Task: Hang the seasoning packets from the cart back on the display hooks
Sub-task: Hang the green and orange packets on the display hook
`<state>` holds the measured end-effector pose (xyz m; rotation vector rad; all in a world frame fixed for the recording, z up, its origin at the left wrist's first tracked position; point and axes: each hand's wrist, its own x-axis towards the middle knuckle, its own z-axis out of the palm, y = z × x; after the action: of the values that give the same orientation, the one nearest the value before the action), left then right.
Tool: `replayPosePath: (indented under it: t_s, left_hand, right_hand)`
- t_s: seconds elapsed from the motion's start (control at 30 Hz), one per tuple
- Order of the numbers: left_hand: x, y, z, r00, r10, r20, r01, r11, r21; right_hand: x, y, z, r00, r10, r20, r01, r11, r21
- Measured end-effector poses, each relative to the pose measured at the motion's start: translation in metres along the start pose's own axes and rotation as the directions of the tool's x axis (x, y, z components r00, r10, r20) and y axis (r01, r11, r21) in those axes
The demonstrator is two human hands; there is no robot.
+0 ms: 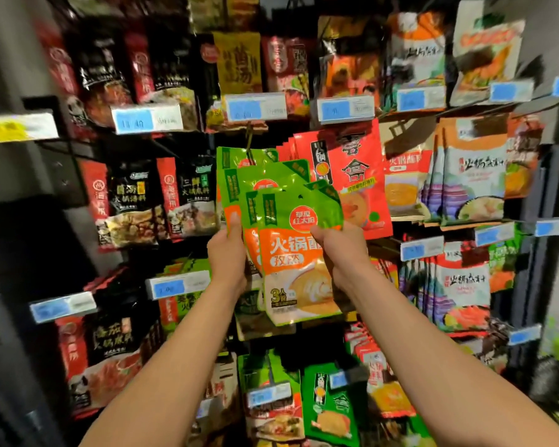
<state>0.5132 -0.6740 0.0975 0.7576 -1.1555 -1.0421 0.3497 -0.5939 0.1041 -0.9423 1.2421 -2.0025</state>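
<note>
A dark metal display wall (62, 175) in a shop aisle fills the view, its rows of hooks crowded with glossy hot-pot seasoning pouches in black, red, orange and green, each hook fronted by a blue-and-white price tag (149, 119). Just right of centre hangs a thick row of red foil pouches (352, 175); beside it, a bunch of green-and-orange foil seasoning packets (239, 175) already sits on its own hook (249, 140), which shows as a thin rod above them. Two bare forearms reach up from the bottom edge. The left hand (228, 253) grips the left edge of the hanging bunch, thumb pressed on the front, apparently steadying it. The right hand (339, 250) pinches the right edge of a loose green-and-orange packet (291, 253), held upright in front of the bunch and a little lower, its punched hang hole (300, 196) visible near the top and not yet threaded. By the look of it, some packets are back in place while this one is mid-return; the hole likely needs lifting to the rod's tip. The cart is out of frame, so how many remain cannot be told. The packet is flat, shiny, green on top, orange across the middle with white lettering, pale below.
</note>
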Motion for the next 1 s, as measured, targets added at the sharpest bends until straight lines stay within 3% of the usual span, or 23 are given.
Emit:
replayPosePath:
  t_s: [0.47,0.73,1.0]
  left_hand:
    - [0.041,0.059,-0.009,0.987,0.159,0.021,-0.16,0.979,0.123]
    - [0.047,0.07,-0.002,0.992,0.128,-0.008,-0.128,0.992,-0.005]
    - [0.057,0.08,0.005,0.993,0.111,0.044,-0.11,0.994,-0.013]
  right_hand:
    - [0.004,-0.047,0.039,0.997,0.072,0.01,-0.072,0.994,0.084]
    - [0.005,-0.064,0.043,0.996,0.09,0.004,-0.09,0.994,0.066]
    - [0.015,-0.074,0.043,0.993,0.121,-0.011,-0.12,0.991,0.061]
